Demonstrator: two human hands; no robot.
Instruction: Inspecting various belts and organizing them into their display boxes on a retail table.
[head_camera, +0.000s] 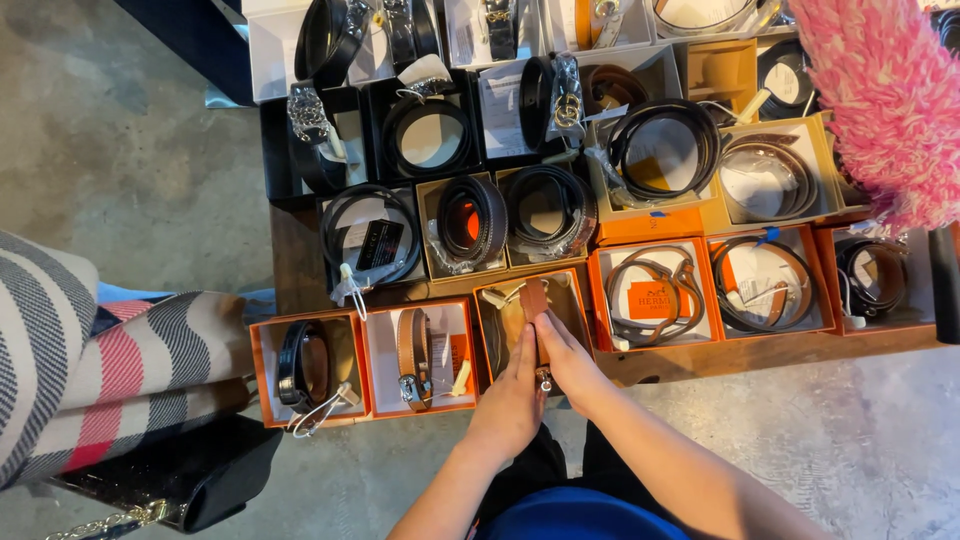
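Two hands meet over one open box — the left hand (508, 400) and the right hand (565, 358) press together, palms facing, around a brown belt (535, 305) that stands up between them. The left hand's fingers lie flat along the strap, and a small metal buckle (544, 380) hangs just below the thumbs; the right hand closes on the strap from the other side. The belt's top end pokes out above the fingertips, inside the tan box (575, 295) in the front row.

Just left of it sits an orange box (385, 380) with a tan belt coiled upright, and further left another orange box (262, 375) with a black belt (296, 365). To the right, an orange box (600, 300) holds a brown looped belt. Behind these, rows of black and white boxes hold coiled black belts, all laid on a low wooden table (295, 260).

At the far right a pink feather duster (880, 100) hangs over the boxes. At the left edge lies striped fabric (110, 370) — grey, white and pink — with a black bag (190, 475) below it on the concrete floor (120, 120).
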